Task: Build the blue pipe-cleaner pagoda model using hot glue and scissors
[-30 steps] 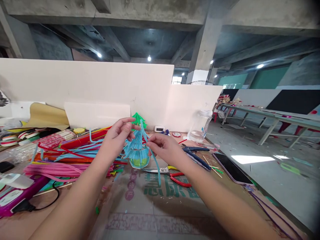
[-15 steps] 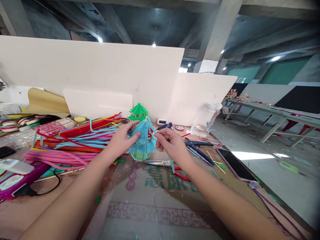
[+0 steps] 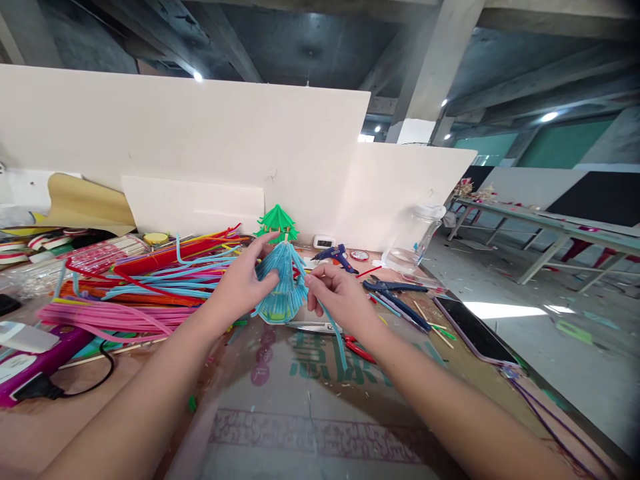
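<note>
A tiered blue model tower (image 3: 283,283), its roofs made of pipe cleaners laid side by side, stands upright near the middle of the table. My left hand (image 3: 249,275) is closed around its left side, the thumb across the front. At the tower's right edge, the fingers of my right hand (image 3: 334,293) pinch a light blue pipe cleaner (image 3: 338,343), whose free end hangs below the palm. A pair of scissors (image 3: 315,327) with red handles lies beneath, partly covered by my right hand. Just behind the tower is a green model roof (image 3: 277,220).
Bundles of coloured pipe cleaners (image 3: 110,317) lie to the left, near a purple power strip (image 3: 45,360). A blue glue gun (image 3: 337,257), dark pliers (image 3: 400,300), a clear jar (image 3: 413,240) and a phone (image 3: 473,330) are on the right. White boards (image 3: 200,140) stand behind.
The pipe cleaner in my right hand has come down from beside the tower's top, and its tail hangs lower. My left hand keeps its hold on the tower.
</note>
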{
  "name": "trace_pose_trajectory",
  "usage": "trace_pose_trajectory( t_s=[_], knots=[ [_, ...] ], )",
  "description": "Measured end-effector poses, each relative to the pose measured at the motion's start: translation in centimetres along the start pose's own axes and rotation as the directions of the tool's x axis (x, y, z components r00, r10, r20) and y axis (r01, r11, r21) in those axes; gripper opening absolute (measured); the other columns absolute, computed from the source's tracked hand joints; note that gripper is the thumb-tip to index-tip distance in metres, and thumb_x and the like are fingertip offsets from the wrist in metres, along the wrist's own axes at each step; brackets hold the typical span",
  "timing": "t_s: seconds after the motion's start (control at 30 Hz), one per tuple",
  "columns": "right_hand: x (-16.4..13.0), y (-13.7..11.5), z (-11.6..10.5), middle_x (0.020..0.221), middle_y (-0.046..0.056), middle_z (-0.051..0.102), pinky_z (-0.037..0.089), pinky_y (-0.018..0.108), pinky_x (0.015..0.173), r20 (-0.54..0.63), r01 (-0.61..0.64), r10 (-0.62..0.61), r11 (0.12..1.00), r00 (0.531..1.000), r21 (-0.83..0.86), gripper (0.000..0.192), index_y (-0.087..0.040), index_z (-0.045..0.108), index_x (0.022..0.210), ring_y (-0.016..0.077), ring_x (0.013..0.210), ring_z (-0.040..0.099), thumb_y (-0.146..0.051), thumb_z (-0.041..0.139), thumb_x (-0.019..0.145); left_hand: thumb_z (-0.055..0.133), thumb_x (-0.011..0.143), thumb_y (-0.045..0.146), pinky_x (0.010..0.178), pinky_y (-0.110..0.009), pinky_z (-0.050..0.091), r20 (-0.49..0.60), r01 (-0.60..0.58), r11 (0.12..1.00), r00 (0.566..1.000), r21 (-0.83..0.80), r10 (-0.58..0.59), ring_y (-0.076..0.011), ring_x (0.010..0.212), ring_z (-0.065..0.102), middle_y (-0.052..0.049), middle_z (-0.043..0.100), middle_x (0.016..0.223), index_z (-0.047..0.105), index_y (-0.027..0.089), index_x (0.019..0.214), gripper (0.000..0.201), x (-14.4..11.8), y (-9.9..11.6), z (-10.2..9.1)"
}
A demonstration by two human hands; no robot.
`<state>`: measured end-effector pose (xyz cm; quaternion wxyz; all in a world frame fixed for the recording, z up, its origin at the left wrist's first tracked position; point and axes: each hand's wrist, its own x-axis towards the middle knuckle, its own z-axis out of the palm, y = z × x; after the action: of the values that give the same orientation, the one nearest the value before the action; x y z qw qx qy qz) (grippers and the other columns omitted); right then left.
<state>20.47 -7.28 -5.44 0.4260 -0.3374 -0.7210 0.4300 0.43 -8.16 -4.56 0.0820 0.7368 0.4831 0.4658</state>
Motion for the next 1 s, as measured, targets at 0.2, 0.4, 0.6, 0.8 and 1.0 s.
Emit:
trace_pose_trajectory(
  t_s=[0.2,0.4,0.6,0.8,1.0],
  knots=[
    [-0.04,-0.15,0.07,0.051,-0.005,0.060,0.040,0.021,0.044,0.019,-0.043,0.043,0.999,0.999,0.020,0.021,-0.021,0.050,0.077,0.0092,0.041,0.051,-0.038,0.056,0.089,0.053,0.080,0.023,0.092,-0.041,0.047,0.015,-0.006,0.999,1.000,0.042,0.005,-0.0254,0.105,0.057,-0.009,0.061,0.112,0.046,0.016,0.141,0.063,-0.08,0.17,-0.04],
    [0.00,-0.26,0.02,0.050,-0.006,0.059,0.038,0.019,0.043,0.036,-0.059,0.058,0.998,0.998,0.005,0.020,-0.021,0.051,0.078,0.0090,0.040,0.050,-0.037,0.056,0.090,0.052,0.080,0.024,0.103,-0.041,0.043,0.022,-0.040,0.998,0.999,0.041,0.039,-0.0254,0.116,0.056,-0.010,0.059,0.130,0.049,0.013,0.137,0.058,-0.12,0.24,0.19],
    [-0.20,-0.37,0.05,0.050,-0.006,0.059,0.038,0.019,0.043,0.057,-0.051,0.053,0.998,0.997,-0.048,0.019,-0.021,0.051,0.078,0.0087,0.041,0.049,-0.035,0.055,0.090,0.051,0.080,0.024,0.104,-0.040,0.044,0.024,-0.040,0.999,0.999,0.033,0.039,-0.0252,0.115,0.057,-0.010,0.061,0.129,0.051,0.012,0.136,0.057,-0.13,0.46,0.16],
    [-0.15,-0.32,-0.19,0.051,-0.006,0.060,0.040,0.020,0.043,0.072,-0.058,0.064,0.994,0.995,-0.093,0.018,-0.021,0.052,0.078,0.0094,0.042,0.050,-0.035,0.055,0.090,0.051,0.080,0.023,0.103,-0.041,0.044,0.023,-0.030,0.999,0.999,0.042,0.029,-0.0253,0.114,0.057,-0.010,0.061,0.127,0.051,0.012,0.135,0.057,-0.10,0.37,0.04],
    [0.11,-0.28,-0.51,0.050,-0.006,0.060,0.037,0.020,0.041,0.076,-0.087,0.094,0.991,0.993,-0.099,0.019,-0.021,0.052,0.078,0.0089,0.039,0.049,-0.036,0.055,0.090,0.051,0.080,0.023,0.103,-0.039,0.045,0.034,-0.045,0.998,0.998,0.032,0.044,-0.0241,0.114,0.058,-0.008,0.061,0.127,0.050,0.015,0.134,0.055,-0.14,0.29,0.03]
  ],
)
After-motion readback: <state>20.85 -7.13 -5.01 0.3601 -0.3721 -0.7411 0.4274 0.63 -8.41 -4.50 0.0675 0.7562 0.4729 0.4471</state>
